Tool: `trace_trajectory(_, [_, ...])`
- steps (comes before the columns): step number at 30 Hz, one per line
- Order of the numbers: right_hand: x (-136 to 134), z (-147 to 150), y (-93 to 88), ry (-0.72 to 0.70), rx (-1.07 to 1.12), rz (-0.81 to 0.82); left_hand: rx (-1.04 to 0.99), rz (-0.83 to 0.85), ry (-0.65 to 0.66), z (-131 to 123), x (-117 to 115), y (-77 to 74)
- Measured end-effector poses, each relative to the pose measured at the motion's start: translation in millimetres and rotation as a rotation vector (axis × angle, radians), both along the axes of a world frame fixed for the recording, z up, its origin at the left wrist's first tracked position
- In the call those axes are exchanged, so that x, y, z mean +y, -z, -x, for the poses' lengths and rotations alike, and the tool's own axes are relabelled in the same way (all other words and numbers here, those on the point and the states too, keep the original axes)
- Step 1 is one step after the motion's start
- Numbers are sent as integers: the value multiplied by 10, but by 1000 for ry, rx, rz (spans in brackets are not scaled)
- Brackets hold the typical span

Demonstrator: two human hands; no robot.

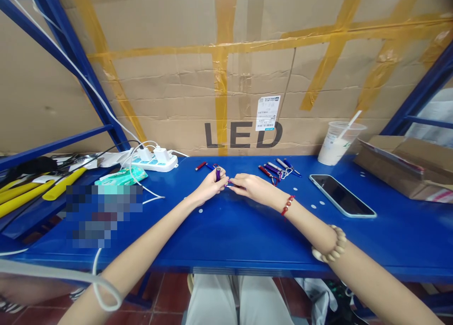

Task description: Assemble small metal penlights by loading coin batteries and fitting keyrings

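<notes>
My left hand (209, 187) is closed around a small purple pen-shaped torch (218, 173), held upright over the blue table (226, 230). My right hand (249, 186) meets it from the right, fingers pinched on the torch's lower end or its key ring; the exact part is too small to make out. Both wrists rest low over the table. A pile of several similar little torches (279, 169) in red, blue and silver lies just beyond my right hand. Two more (205, 166) lie behind my left hand.
A phone (341, 195) lies face up at the right. A plastic cup with a straw (338, 143) and a cardboard box (403, 167) stand behind it. A white power strip (155, 161) with chargers, cables and yellow tubes (26, 190) fill the left. A taped cardboard wall (244, 79) closes the back.
</notes>
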State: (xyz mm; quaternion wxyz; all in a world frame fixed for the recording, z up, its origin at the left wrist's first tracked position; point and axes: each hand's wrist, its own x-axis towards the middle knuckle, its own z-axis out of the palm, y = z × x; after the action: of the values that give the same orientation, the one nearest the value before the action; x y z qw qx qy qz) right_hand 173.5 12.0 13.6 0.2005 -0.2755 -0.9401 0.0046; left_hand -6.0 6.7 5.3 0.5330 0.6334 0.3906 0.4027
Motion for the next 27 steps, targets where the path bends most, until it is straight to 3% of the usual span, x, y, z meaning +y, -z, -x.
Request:
trace_trajectory(9, [31,32,11,14,197,-13,-5,-123,-42,-14,-24,-55])
trace_trajectory(16, [57,-37,-61,175,569,-163,318,-268,-25,5,-39,7])
trace_trajectory(23, [30,104,100,85,446,-204,463,-375,-7,-6,-51,46])
trace_trajectory(27, [39,73,63,98,428,-158,434,-389,-49,9,-41,25])
